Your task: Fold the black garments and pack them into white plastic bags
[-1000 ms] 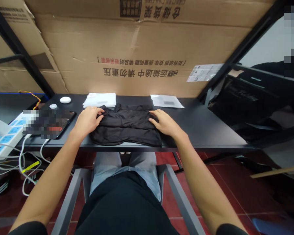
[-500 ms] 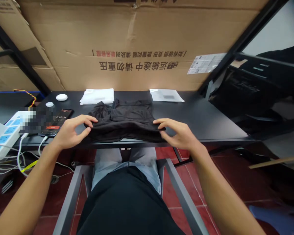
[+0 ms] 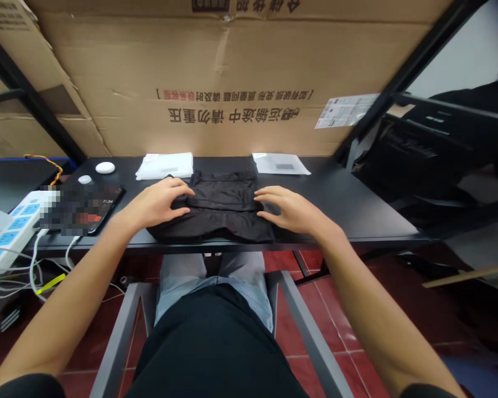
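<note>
A black cloth garment (image 3: 222,194) lies on the black table, its near part spread to the front edge. On its left side rests my left hand (image 3: 160,203), thumb and fingers apart, touching the fabric. My right hand (image 3: 288,209) is at the garment's right edge, also with thumb and fingers apart, the fingertips touching the cloth. Neither hand grips the fabric. Beyond the garment lie a stack of white packets (image 3: 165,165) at the left and a flat white packet (image 3: 280,163) at the right.
At the left are a phone (image 3: 108,202), a white power strip (image 3: 14,229) with cables, and a small white oval object (image 3: 105,167). A large cardboard box (image 3: 232,66) stands behind the table (image 3: 348,207). A person in black is at the far right.
Both hands have let go of the garment's near edge. My left hand has moved right and away from me over the cloth, my right hand slightly away. The near part now lies flatter.
</note>
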{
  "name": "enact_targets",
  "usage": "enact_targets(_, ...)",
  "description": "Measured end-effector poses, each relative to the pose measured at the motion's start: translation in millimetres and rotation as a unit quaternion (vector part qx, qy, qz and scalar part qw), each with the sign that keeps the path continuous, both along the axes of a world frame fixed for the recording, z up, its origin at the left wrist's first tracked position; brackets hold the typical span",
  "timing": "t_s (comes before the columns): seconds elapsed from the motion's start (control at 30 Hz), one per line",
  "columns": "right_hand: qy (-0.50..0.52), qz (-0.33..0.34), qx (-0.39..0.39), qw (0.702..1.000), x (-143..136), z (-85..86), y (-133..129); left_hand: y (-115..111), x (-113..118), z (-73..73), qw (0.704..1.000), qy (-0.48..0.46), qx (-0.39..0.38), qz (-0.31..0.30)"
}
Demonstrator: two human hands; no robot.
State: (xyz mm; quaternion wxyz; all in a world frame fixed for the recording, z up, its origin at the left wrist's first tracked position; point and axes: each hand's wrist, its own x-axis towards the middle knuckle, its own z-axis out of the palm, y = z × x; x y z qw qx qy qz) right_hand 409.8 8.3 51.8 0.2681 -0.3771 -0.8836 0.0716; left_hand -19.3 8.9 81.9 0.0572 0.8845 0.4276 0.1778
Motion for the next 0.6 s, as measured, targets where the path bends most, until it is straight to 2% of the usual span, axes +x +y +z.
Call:
enact_targets(0.1,-0.054,0.054,-0.012,0.997,-3.4,2.1,24.1,20.8,24.7,1.1,0.997,0.071,-0.003,-0.025)
enact_targets(0.17,-0.063,0.061,-0.017,0.996,-2.7,4.5,35.1,31.9,33.0,2.3,0.995,0.095,-0.004,-0.019)
enact_targets(0.23,-0.032,0.017,-0.010,0.999,-0.7,9.1,46.9,44.4,36.1,6.7,0.996,0.093,0.007,0.006)
enact_targets(0.33,0.077,-0.081,-0.001,0.994,1.1,18.4,73.8,69.2,38.3,17.6,0.997,0.037,0.033,0.054)
enact_targets(0.43,0.141,-0.122,-0.015,0.982,-3.0,24.6,107.5,95.0,43.9,24.7,0.994,-0.018,0.051,0.090)
enact_targets(0.53,0.135,-0.145,-0.022,0.980,-11.9,22.5,131.6,108.5,49.5,21.0,0.992,-0.034,0.048,0.108)
enact_targets(0.6,0.130,-0.173,-0.026,0.976,-18.2,17.0,135.4,106.4,48.5,13.8,0.991,-0.044,0.041,0.119)
